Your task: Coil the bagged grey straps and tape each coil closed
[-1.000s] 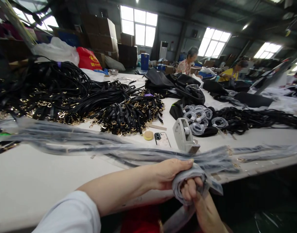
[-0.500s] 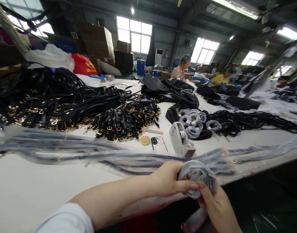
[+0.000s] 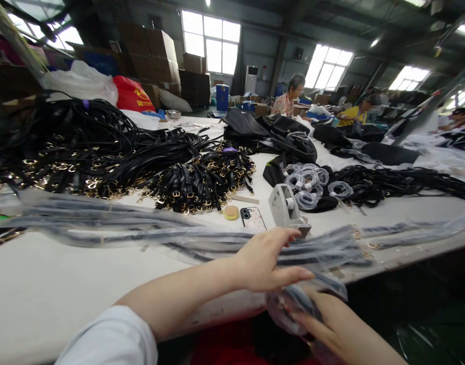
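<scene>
My right hand (image 3: 325, 319) grips a coiled strap (image 3: 285, 309) wrapped in clear plastic, low at the table's front edge. Part of the coil is covered by my fingers. Just above it, my left hand (image 3: 260, 261) is open, thumb apart from the fingers, holding nothing. Its fingertips are near the grey-white tape dispenser (image 3: 283, 208) and over long plastic-sleeved straps (image 3: 323, 248) with gold clasps. Whether they touch the dispenser is hard to tell.
A phone (image 3: 252, 218) and a round yellow tin (image 3: 231, 212) lie left of the dispenser. Behind are piled black straps (image 3: 186, 185), wrapped coils (image 3: 306, 180) and black bags (image 3: 251, 129). Two co-workers (image 3: 283, 104) are across the table. The table's front edge (image 3: 369, 276) slopes upward rightward.
My left hand has let go of the coiled strap and moved up slightly, its fingers opening. My right hand has lowered the coil a little to the left. The view has shifted slightly.
</scene>
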{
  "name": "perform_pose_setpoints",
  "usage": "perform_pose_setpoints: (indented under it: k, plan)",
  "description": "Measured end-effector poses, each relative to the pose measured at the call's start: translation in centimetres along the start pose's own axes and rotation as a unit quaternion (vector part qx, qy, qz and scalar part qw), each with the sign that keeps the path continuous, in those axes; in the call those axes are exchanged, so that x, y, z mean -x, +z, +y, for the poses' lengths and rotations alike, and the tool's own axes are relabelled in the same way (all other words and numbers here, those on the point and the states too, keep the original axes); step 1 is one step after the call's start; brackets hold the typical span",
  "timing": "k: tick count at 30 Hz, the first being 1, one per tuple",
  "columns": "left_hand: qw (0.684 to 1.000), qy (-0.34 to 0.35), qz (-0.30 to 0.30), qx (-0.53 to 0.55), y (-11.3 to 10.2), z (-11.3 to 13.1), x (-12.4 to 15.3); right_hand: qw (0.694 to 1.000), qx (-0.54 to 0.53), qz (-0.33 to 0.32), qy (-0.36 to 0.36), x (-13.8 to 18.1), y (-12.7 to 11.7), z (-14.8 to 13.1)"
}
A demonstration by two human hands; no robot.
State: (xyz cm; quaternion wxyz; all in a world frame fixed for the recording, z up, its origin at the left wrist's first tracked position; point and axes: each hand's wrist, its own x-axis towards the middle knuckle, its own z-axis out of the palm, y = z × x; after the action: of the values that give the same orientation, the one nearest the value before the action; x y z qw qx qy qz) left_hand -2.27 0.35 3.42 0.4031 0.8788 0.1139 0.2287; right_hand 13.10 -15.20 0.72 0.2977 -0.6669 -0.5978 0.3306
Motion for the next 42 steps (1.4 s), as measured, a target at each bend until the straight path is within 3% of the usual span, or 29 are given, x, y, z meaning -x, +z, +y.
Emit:
perform_pose_setpoints:
  k: [3, 5, 7, 10, 12, 15, 17, 18, 19, 21, 24, 27, 31, 33, 35, 39, 42]
  plan:
    - [0.978, 0.034, -0.193, -0.073, 0.4, 0.3, 0.0, 0.998, -0.002, -0.066, -0.004, 0.2, -0.7, -0.4]
    - [0.967, 0.014, -0.237, -0.092, 1.0, 0.3, 0.0, 0.999, -0.031, -0.036, -0.01, 0.3, -1.0, -0.6]
    - [0.981, 0.002, -0.185, -0.051, 1.3, 0.4, 0.1, 0.999, -0.05, 0.018, -0.002, 0.3, -1.1, -0.5]
    - [0.994, -0.038, -0.039, 0.092, 1.1, 0.7, 0.2, 0.995, -0.044, 0.091, 0.007, 0.2, -0.4, 0.1]
    - [0.977, -0.1, 0.057, 0.181, 1.1, 0.9, 0.1, 0.989, -0.031, 0.147, 0.008, 0.0, 0.8, 0.3]
    - [0.91, -0.195, 0.138, 0.338, 1.8, 0.8, -0.2, 0.967, -0.047, 0.25, -0.004, -0.5, 2.9, -0.1]
    - [0.864, -0.227, 0.139, 0.428, 2.2, 0.7, -0.4, 0.956, -0.066, 0.286, -0.018, -0.7, 3.5, -0.5]
    - [0.858, -0.223, 0.128, 0.445, 2.2, 0.6, -0.5, 0.954, -0.072, 0.29, -0.02, -0.7, 3.4, -0.7]
    - [0.869, -0.207, 0.111, 0.436, 2.0, 0.6, -0.5, 0.954, -0.077, 0.288, -0.016, -0.7, 3.1, -0.8]
    - [0.927, -0.146, 0.053, 0.342, 1.3, 0.5, -0.4, 0.963, -0.08, 0.258, -0.004, -0.5, 2.0, -0.7]
    - [0.985, -0.073, -0.063, 0.142, 0.0, 0.4, -0.3, 0.988, -0.049, 0.145, 0.009, -0.1, 0.1, -0.2]
    - [0.991, -0.041, -0.116, 0.061, -0.5, 0.3, -0.2, 0.998, -0.009, 0.066, 0.01, 0.0, -0.6, 0.2]
    - [0.983, 0.018, -0.169, 0.075, -0.6, 0.2, -0.2, 0.998, -0.042, 0.049, -0.012, -0.4, 0.0, 0.0]
    - [0.985, 0.018, -0.136, 0.104, -0.6, 0.3, -0.2, 0.994, -0.07, 0.086, 0.0, -0.5, 0.5, -0.2]
    - [0.983, -0.022, -0.083, 0.161, -0.3, 0.3, -0.2, 0.986, -0.103, 0.128, 0.015, -0.3, 1.0, -0.2]
    - [0.939, -0.13, -0.002, 0.318, 1.4, 0.2, -0.1, 0.974, -0.165, 0.154, 0.025, 0.0, 2.0, 0.1]
    - [0.93, -0.14, 0.062, 0.335, 2.3, 0.0, -0.2, 0.969, -0.157, 0.192, 0.006, -0.2, 2.7, 0.9]
